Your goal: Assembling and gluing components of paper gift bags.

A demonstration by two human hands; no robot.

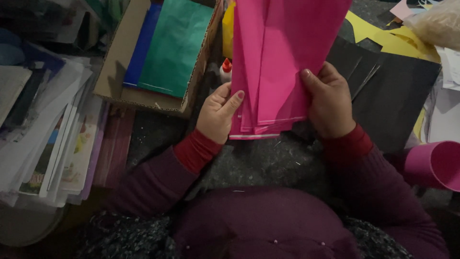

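I hold a folded stack of bright pink paper sheets upright in front of me with both hands. My left hand grips the stack's lower left edge, thumb lying on the front sheet. My right hand clasps the lower right edge, thumb pressed on the front. The sheets' lower ends fan out slightly between my hands. Both arms wear dark purple sleeves with red cuffs.
A cardboard box at upper left holds green and blue sheets. A small glue bottle with a red cap stands beside it. Black card and yellow cut-outs lie to the right, a rolled pink sheet at far right, stacked papers at left.
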